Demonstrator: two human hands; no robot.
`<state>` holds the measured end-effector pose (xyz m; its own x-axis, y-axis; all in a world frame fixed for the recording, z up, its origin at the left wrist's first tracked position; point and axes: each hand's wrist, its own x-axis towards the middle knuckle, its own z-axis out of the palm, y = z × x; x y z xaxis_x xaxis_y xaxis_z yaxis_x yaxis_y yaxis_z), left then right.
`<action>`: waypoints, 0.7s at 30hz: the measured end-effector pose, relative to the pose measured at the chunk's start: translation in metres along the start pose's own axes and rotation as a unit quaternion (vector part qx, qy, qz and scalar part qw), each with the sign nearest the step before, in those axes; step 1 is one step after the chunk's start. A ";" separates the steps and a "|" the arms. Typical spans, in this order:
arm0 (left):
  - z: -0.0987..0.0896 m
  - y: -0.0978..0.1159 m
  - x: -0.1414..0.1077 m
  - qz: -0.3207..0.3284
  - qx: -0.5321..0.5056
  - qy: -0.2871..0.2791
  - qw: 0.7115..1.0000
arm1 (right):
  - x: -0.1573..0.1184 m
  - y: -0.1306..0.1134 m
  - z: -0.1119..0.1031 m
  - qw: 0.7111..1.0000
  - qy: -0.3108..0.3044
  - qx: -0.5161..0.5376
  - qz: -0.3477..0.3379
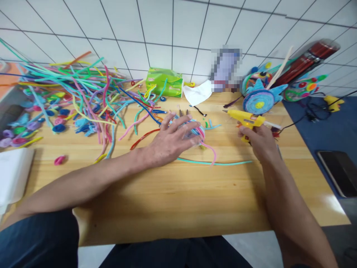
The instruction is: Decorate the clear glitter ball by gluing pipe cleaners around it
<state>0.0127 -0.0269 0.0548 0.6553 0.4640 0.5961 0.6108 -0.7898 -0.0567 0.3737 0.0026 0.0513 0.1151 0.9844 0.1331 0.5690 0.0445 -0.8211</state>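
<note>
My left hand (175, 140) lies palm down with its fingers spread over a coiled pipe-cleaner piece (200, 131) in pink and blue, which it partly hides. A pink end curls out from that piece toward the front. Just below it, a turquoise pipe cleaner (223, 163) stretches across the table. In my right hand (260, 141) is a yellow hot glue gun (245, 117), its nozzle pointing left and a glue stick showing at its rear. The tips of a dark metal tool (184, 112) show behind my left fingers.
Loose pipe cleaners (83, 87) heap at the back left. A green tissue pack (164, 82), white paper (198, 93) and a blue coiled disc (259, 101) stand along the wall. A red tumbler (309, 61) leans at right; a phone (341, 173) lies beyond the table's right edge.
</note>
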 end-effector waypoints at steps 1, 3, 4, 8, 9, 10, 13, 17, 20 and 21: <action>-0.001 0.002 -0.003 0.006 0.006 0.011 1.000 | -0.006 -0.010 0.000 0.999 0.000 0.038 0.007; -0.003 0.006 -0.008 0.021 0.016 0.013 1.000 | -0.018 -0.029 0.000 0.995 -0.009 0.094 -0.001; -0.004 0.008 -0.010 0.032 0.021 0.006 0.999 | -0.024 -0.037 0.000 0.993 -0.020 0.113 -0.009; -0.009 0.012 -0.009 0.066 0.030 -0.033 0.997 | -0.046 -0.057 -0.005 0.990 -0.072 0.117 -0.037; -0.010 0.012 -0.008 0.068 0.030 -0.041 0.996 | -0.049 -0.058 -0.006 0.990 -0.081 0.106 -0.045; -0.010 0.012 -0.007 0.068 0.030 -0.044 0.996 | -0.053 -0.058 -0.008 0.990 -0.088 0.092 -0.054; -0.011 0.012 -0.002 0.069 0.027 -0.027 0.997 | -0.062 -0.055 -0.011 0.991 -0.100 0.038 -0.080; -0.011 0.012 0.000 0.064 0.028 0.000 0.998 | -0.073 -0.052 -0.011 0.981 -0.111 -0.036 -0.155; -0.011 0.011 -0.002 0.063 0.042 -0.010 0.997 | -0.078 -0.059 -0.011 0.963 -0.118 -0.096 -0.220; -0.011 0.011 -0.002 0.064 0.046 -0.015 0.997 | -0.079 -0.062 -0.011 0.958 -0.117 -0.110 -0.239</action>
<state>0.0136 -0.0410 0.0615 0.7431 0.3747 0.5544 0.5579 -0.8044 -0.2042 0.3377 -0.0801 0.0978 -0.3727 0.8728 0.3150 0.6717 0.4880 -0.5574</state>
